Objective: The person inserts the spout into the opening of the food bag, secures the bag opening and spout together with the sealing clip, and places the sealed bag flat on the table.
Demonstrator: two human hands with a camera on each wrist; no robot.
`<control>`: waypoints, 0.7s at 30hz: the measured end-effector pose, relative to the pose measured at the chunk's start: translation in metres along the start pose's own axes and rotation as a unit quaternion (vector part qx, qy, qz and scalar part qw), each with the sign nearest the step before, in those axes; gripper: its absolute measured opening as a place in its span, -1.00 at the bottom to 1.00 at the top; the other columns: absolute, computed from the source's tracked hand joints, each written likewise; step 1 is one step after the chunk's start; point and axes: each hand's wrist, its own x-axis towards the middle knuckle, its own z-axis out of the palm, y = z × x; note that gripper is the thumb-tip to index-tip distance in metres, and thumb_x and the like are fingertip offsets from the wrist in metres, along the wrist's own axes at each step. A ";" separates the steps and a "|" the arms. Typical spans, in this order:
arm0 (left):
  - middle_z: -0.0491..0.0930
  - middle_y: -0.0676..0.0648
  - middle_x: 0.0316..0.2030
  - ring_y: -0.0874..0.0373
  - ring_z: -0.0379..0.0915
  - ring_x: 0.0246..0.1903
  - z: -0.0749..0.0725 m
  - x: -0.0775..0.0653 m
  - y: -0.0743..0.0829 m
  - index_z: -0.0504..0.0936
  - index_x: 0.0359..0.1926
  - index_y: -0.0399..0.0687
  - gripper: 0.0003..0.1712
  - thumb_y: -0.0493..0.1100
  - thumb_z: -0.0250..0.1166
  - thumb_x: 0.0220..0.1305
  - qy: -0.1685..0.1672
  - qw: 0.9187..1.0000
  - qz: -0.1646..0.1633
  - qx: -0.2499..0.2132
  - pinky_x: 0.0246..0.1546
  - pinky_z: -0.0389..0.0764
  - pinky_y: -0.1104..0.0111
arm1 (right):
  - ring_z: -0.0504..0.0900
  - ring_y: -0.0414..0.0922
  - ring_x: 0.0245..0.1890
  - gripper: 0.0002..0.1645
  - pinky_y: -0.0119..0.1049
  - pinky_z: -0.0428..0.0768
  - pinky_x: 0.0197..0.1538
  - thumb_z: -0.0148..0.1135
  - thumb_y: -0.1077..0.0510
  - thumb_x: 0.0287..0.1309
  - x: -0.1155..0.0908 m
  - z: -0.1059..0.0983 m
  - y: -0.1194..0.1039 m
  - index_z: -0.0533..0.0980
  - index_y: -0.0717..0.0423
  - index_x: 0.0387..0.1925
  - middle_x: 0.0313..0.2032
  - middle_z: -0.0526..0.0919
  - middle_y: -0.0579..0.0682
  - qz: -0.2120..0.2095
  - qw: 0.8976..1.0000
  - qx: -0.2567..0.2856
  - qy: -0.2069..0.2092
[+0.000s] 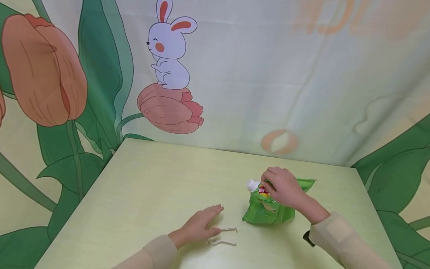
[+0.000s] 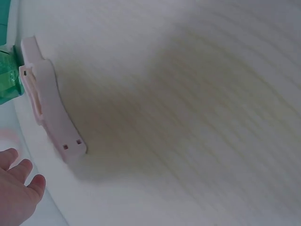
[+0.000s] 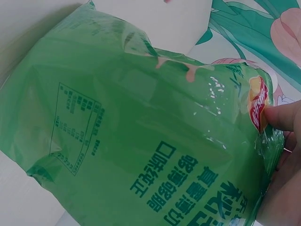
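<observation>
A green Lay's chip bag [image 1: 268, 209] stands on the table, its printed side filling the right wrist view. My right hand [image 1: 283, 185] grips the bag's upper edge, with the thumb [image 3: 284, 115] beside the red and yellow logo. At the bag's upper left corner sits a white cap [image 1: 252, 185]; how it is attached is hidden. My left hand [image 1: 196, 226] is held with fingers extended, beside a pale two-armed plastic piece [image 1: 224, 243] like a bag clip. In the left wrist view this piece [image 2: 51, 103] lies on the table, apart from the visible fingertips.
The pale yellow table [image 1: 161, 179] has its far edge against a printed cloth backdrop [image 1: 235, 74] with a rabbit and tulips. A dark band [image 1: 308, 239] shows under the right sleeve.
</observation>
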 end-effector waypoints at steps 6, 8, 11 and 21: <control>0.13 -0.08 0.29 -0.03 0.06 0.26 0.007 -0.003 -0.006 0.12 0.30 0.05 -0.25 0.10 0.15 0.11 -0.016 1.000 0.001 0.019 0.20 0.14 0.02 | 0.44 -0.18 -0.48 -0.96 -0.33 0.36 -0.43 0.21 0.22 -0.03 0.001 0.002 0.001 0.50 0.05 -0.52 -0.51 0.50 -0.14 -0.001 1.000 -0.003 0.002; 0.14 -0.08 0.29 -0.04 0.07 0.26 0.009 -0.004 -0.008 0.12 0.30 0.05 -0.24 0.10 0.16 0.10 -0.017 1.000 0.001 0.024 0.20 0.14 0.01 | 0.44 -0.18 -0.48 -0.95 -0.33 0.36 -0.43 0.22 0.23 -0.03 0.001 0.002 0.002 0.50 0.06 -0.51 -0.51 0.50 -0.13 -0.002 1.000 -0.004 0.004; 0.15 -0.07 0.28 -0.04 0.09 0.25 0.012 -0.005 -0.010 0.13 0.29 0.05 -0.23 0.09 0.18 0.09 -0.016 1.000 0.000 0.027 0.19 0.15 0.01 | 0.44 -0.17 -0.48 -0.95 -0.32 0.37 -0.43 0.23 0.22 -0.04 0.001 0.003 0.002 0.50 0.06 -0.51 -0.51 0.50 -0.13 -0.003 1.000 -0.004 0.007; 0.17 -0.06 0.28 -0.01 0.11 0.24 0.018 -0.011 -0.014 0.14 0.29 0.05 -0.24 0.12 0.16 0.09 -0.016 0.999 -0.002 0.036 0.18 0.18 0.03 | 0.47 -0.15 -0.45 -0.95 -0.26 0.41 -0.40 0.24 0.23 -0.04 0.003 0.003 0.003 0.51 0.06 -0.50 -0.49 0.51 -0.12 0.008 1.000 -0.001 0.001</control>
